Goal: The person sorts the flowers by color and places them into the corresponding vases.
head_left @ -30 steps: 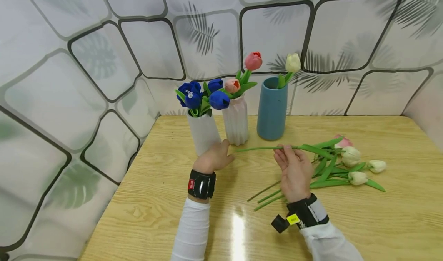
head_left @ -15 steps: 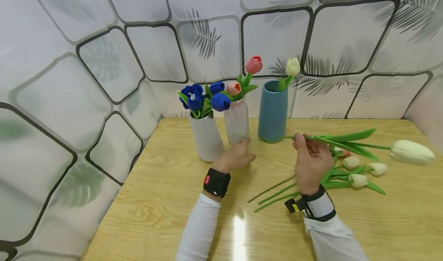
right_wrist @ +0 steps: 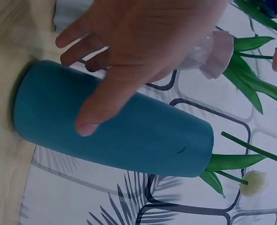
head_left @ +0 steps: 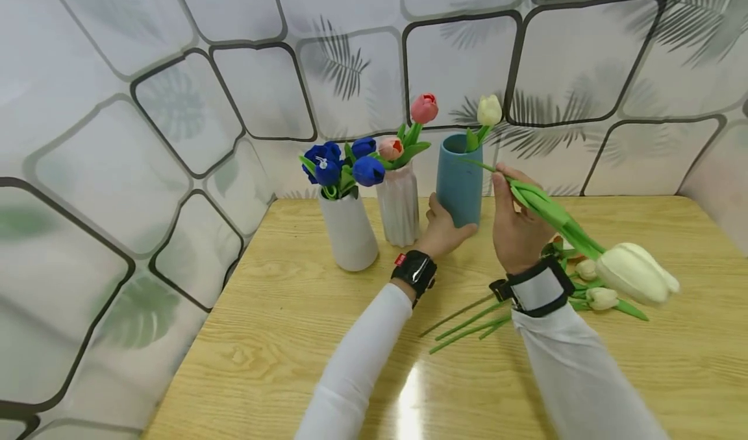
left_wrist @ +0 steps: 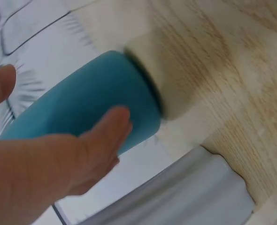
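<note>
I have the tulip at the right of the head view, pinched near its stem end between the thumb and fingers of my right hand. Its long axis slants, the bloom at lower right and the stem running up and left past my fingertips. I judge that all turns on that stem end and the rim of the blue vase: in the head view the end overlaps the vase just below its rim, in the right wrist view it sits just clear of the mouth, and the vase stands upright while my stem lies far flatter. My right hand is nearer the mouth. My left hand is low by the vase, thumb and fingers spread; whether they touch it I cannot tell. A white bloom leans from the vase, and loose tulips lie at lower right.
</note>
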Demonstrator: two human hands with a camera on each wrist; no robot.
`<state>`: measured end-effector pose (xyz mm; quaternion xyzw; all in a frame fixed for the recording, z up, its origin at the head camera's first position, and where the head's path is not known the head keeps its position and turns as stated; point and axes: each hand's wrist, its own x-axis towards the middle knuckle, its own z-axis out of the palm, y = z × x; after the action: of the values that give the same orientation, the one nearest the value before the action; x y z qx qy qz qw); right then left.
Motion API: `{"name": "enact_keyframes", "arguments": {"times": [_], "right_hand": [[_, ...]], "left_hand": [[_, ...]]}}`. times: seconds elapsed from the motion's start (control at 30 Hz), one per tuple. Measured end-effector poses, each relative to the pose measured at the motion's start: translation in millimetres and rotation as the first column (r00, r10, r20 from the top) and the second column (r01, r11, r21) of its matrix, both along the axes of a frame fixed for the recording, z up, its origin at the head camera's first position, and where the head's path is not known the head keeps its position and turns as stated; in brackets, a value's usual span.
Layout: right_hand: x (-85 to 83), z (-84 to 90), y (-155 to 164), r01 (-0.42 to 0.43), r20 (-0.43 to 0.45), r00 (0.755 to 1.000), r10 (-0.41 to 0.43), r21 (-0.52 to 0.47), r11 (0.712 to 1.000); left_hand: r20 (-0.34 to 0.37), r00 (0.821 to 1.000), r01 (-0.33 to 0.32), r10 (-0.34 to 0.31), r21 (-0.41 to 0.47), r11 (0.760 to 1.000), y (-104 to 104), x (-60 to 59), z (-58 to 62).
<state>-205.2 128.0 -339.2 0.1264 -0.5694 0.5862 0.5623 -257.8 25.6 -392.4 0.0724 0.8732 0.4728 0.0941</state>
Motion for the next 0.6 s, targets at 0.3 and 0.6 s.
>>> {"name": "enact_keyframes", "arguments": {"times": [0.3, 0.6], "right_hand": [[-25.8, 10.9, 4, -0.021, 0.140, 0.990, 0.001, 0.140, 0.990], [-40.0, 10.9, 9, -0.116, 0.505, 0.861, -0.068, 0.325, 0.938]], "left_hand": [[-0.156, 0.974, -0.158, 0.165, 0.057, 0.986, 16, -19.2, -12.3], [-0.247, 0.962, -0.111, 0.113, 0.021, 0.994, 14, -39.7, -18.0]]}}
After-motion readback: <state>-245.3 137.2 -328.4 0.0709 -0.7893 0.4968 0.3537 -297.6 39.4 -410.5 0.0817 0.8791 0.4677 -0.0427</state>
